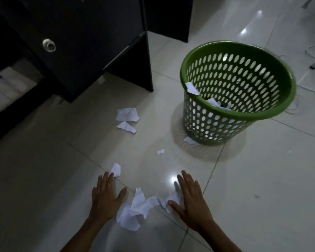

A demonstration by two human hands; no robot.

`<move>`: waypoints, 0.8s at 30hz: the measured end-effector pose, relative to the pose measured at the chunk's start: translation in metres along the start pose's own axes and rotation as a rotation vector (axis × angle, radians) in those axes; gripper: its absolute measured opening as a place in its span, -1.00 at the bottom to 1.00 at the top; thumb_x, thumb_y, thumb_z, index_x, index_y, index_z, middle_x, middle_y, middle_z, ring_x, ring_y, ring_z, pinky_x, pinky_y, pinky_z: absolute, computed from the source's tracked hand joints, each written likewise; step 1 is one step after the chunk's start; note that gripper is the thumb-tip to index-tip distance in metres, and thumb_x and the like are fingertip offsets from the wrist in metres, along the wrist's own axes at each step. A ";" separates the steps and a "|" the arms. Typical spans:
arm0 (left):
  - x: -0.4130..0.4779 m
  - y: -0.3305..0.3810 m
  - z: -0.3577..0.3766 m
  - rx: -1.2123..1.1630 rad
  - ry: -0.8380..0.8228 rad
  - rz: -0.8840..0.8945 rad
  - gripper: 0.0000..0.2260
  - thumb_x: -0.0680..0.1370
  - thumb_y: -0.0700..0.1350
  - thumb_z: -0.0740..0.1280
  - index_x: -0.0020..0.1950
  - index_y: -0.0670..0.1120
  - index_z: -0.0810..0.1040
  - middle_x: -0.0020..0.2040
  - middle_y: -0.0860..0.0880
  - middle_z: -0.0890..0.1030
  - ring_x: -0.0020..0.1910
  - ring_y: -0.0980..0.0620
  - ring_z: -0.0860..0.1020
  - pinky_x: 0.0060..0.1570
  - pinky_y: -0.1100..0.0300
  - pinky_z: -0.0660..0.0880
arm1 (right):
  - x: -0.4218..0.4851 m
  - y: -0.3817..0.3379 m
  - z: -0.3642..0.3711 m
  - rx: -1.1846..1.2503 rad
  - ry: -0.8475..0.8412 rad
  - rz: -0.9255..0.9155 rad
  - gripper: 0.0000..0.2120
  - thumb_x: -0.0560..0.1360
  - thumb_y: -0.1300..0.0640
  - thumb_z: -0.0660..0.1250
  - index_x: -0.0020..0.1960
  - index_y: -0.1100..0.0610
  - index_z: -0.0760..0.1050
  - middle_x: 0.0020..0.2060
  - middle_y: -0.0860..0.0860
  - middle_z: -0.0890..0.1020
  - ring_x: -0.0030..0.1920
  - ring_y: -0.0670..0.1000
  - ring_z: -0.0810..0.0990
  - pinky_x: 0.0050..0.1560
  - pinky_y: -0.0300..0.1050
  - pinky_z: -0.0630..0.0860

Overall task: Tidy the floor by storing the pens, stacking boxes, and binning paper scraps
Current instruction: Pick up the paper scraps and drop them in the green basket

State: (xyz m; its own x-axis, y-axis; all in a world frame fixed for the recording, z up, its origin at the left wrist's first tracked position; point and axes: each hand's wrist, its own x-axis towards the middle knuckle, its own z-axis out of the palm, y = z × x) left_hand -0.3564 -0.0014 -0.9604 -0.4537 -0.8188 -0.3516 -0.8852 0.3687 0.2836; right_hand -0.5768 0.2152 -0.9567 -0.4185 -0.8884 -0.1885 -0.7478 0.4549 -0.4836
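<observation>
White paper scraps [135, 210] lie in a crumpled heap between your two hands, and this is the relation that matters for the coming move. Your left hand [105, 199] and your right hand [191, 202] are both spread, palms down, low over or on the floor [262, 179], and neither holds anything. The heap is stretched slantwise: its thick part sits close to your left wrist, and a thinner tail runs forward and to the right until it reaches the thumb of your right hand. So the left hand is nearer to the bulk, and the right hand seems to touch only the end of the tail.

One more loose scrap [116, 170] lies just at the fingertips of your left hand. I judge that you should bring both hands inward along this slanted line, so that the tail is pushed into the bulk and nothing slips out at the near side.

Ahead of your right hand and somewhat to its right stands the green basket [284, 99], well apart from the heap, with some paper already inside and one piece [191, 88] hanging on its rim. A tiny scrap [160, 151] lies between your hands and the basket, another [189, 140] lies against the foot of the basket, and two larger pieces [127, 117] lie farther ahead of your left hand. I see no pens and no boxes here.
</observation>
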 end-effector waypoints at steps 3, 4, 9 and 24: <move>0.011 -0.004 0.017 -0.002 -0.002 -0.021 -0.19 0.42 0.37 0.00 0.56 -0.02 -0.03 0.58 -0.02 -0.07 0.56 -0.04 -0.12 0.48 -0.12 -0.07 | 0.020 0.005 0.010 -0.046 -0.020 -0.015 -0.22 0.51 -0.39 0.00 0.53 0.00 -0.20 0.53 -0.06 -0.25 0.54 -0.01 -0.25 0.49 -0.09 -0.30; 0.015 -0.004 0.022 -0.015 0.016 -0.021 -0.19 0.42 0.36 0.01 0.56 -0.03 -0.03 0.58 -0.03 -0.07 0.56 -0.05 -0.13 0.48 -0.13 -0.08 | 0.028 0.006 0.012 -0.050 -0.018 -0.017 -0.21 0.52 -0.38 0.02 0.54 0.01 -0.17 0.53 -0.05 -0.23 0.54 0.00 -0.23 0.49 -0.07 -0.28; 0.040 0.014 0.039 -0.074 0.066 0.001 -0.11 0.37 0.46 -0.17 0.57 -0.04 -0.05 0.58 -0.02 -0.09 0.56 -0.05 -0.12 0.49 -0.14 -0.09 | 0.083 0.001 0.003 -0.069 -0.009 -0.056 -0.20 0.51 -0.39 -0.02 0.56 0.10 0.01 0.54 0.00 -0.07 0.55 0.06 -0.08 0.51 0.06 -0.09; 0.052 0.020 0.082 0.233 0.212 -0.026 -0.24 0.47 0.35 0.05 0.54 -0.08 0.15 0.57 -0.10 0.10 0.54 -0.18 0.09 0.44 -0.26 0.05 | 0.362 -0.102 0.000 -0.174 -0.042 -0.238 -0.23 0.56 -0.27 0.07 0.57 0.09 -0.15 0.57 0.04 -0.12 0.56 0.08 -0.17 0.51 0.15 -0.14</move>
State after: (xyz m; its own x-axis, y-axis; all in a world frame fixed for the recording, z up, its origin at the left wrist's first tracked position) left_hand -0.4061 -0.0008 -1.0460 -0.4209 -0.8937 -0.1551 -0.9070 0.4173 0.0568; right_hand -0.6521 -0.1525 -0.9755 -0.2012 -0.9716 -0.1246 -0.9012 0.2335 -0.3652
